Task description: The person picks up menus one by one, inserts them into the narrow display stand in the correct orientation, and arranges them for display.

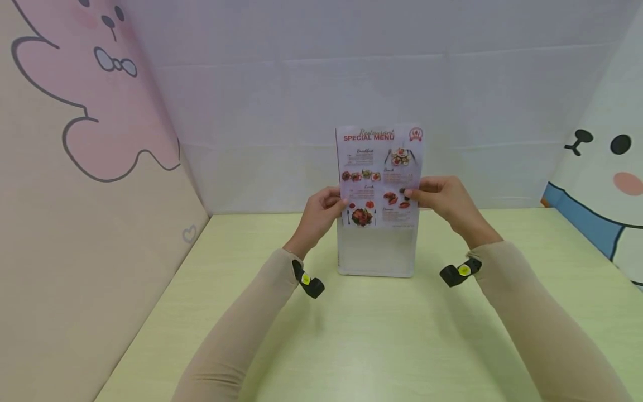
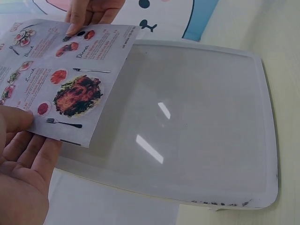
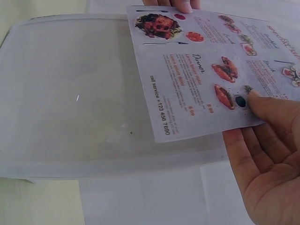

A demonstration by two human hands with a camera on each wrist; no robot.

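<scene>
A printed menu sheet (image 1: 379,184) headed "Special Menu" lies in front of the upper part of a white framed stand (image 1: 377,251), which stands upright on the table. My left hand (image 1: 321,215) pinches the sheet's left edge, thumb on the printed face. At the right edge my right hand (image 1: 449,204) pinches it too, with the thumb (image 3: 269,110) over the food pictures. The stand's lower panel (image 2: 187,117) is bare and glossy, with dark scuffs near one corner in the left wrist view. In both wrist views the sheet's bottom edge stands off the panel.
The pale yellow-green table (image 1: 351,346) runs back to a white cloth wall (image 1: 301,111). On the left rises a side wall (image 1: 100,234) with a pink cartoon animal; the right wall (image 1: 598,178) carries a white cartoon face.
</scene>
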